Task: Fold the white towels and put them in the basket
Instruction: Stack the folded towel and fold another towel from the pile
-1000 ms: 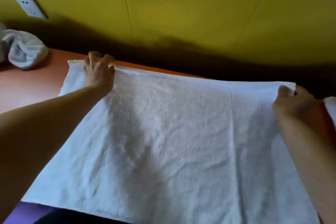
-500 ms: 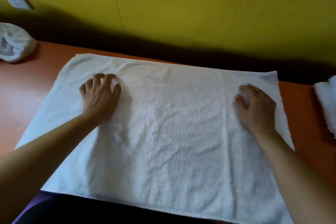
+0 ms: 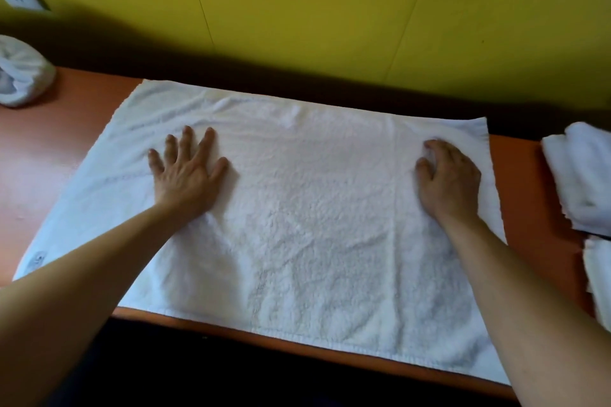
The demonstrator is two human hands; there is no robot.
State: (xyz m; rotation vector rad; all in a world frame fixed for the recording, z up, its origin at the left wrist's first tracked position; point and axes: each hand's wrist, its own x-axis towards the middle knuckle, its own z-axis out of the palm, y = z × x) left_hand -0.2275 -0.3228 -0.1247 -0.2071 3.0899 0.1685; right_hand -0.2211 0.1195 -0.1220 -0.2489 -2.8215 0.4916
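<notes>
- Head view: 1 white towel (image 3: 307, 225) lies spread flat on the orange table (image 3: 39, 155), its near hem along the table's front edge.
- Left hand (image 3: 188, 175) presses flat on it, fingers spread; right hand (image 3: 446, 182) rests near the right edge, fingers slightly bent, pinching nothing.
- Folded towels (image 3: 582, 175) sit at the right; a bundled towel (image 3: 23, 76) waits far left.
- No basket shows; by my judgement, this towel's folding has not begun.
</notes>
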